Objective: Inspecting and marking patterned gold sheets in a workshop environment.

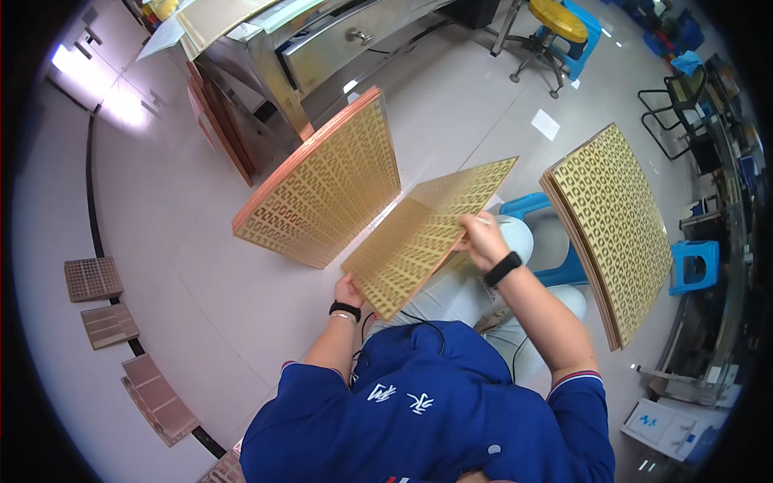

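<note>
Head view: looking down on a seated person in a blue top, floor below.
Left hand (349,288): at about 7 o'clock from centre, grip closed on the lower left edge of the panel, black band at the wrist.
Right hand (481,238): at about 3 o'clock from centre, fingers curled shut over the right edge of the panel, black watch on the wrist.
Panel (427,233): thin yellow perforated sheet, held between both hands above the lap, tilted, far corner pointing to 1 o'clock.
Left stack (326,189): thick pile of like sheets with copper-coloured edges, standing on edge at 10 o'clock from the panel, leaning toward the cabinet; whether touching the panel, cannot tell.
Right stack (616,221): second pile of yellow sheets, standing on edge at 3 o'clock, just beside the right forearm.
Cabinet (322,48): metal, drawer with a round knob, at 12 o'clock, more sheets on top.
Blue stool (538,211): partly hidden behind the right hand and knee.
Small blue stool (694,266): at 3 o'clock, beyond the right stack.
Yellow stool (555,24): round seat, at 1 o'clock, well apart.
Floor boards (109,302): brownish square pieces lying in a row at 8 o'clock.
</note>
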